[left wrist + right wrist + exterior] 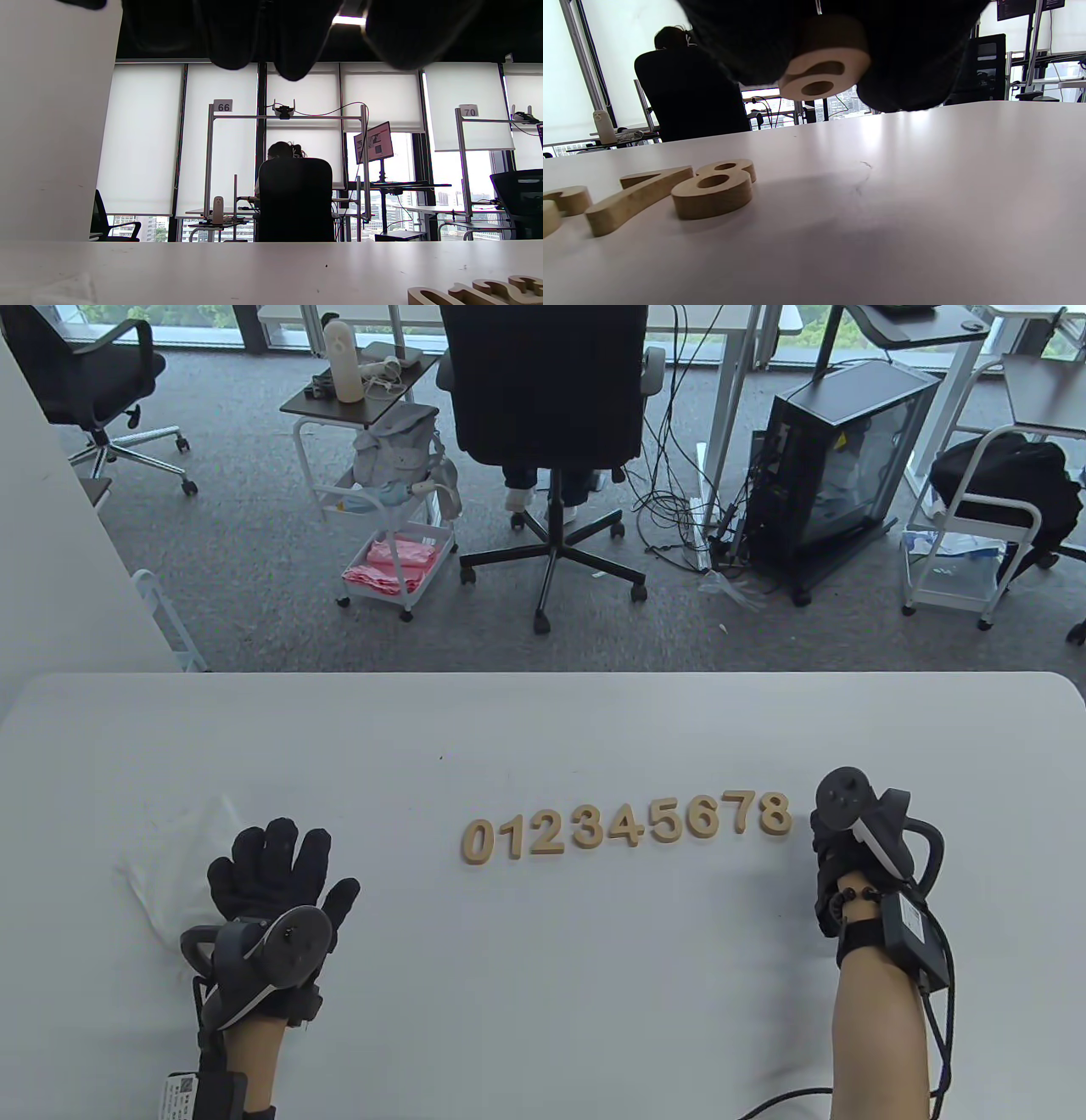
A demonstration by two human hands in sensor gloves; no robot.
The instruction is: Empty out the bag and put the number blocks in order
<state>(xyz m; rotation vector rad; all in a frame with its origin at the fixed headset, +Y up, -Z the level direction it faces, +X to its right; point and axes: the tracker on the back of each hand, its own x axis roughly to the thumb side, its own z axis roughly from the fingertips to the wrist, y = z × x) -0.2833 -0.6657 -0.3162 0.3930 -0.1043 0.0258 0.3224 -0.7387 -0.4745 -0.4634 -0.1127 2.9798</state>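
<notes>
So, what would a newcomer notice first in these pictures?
The row of wooden number blocks, 0 to 8, lying mid-table. Then the right hand at the row's right end, gripping one more block above the table, and the left hand flat on the white bag.

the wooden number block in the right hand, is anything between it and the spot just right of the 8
Nothing visible. The right hand holds the last wooden number block above the white table. The surface right of the wooden 8 block shows only bare tabletop, and the left hand rests far off on the white bag.
</notes>
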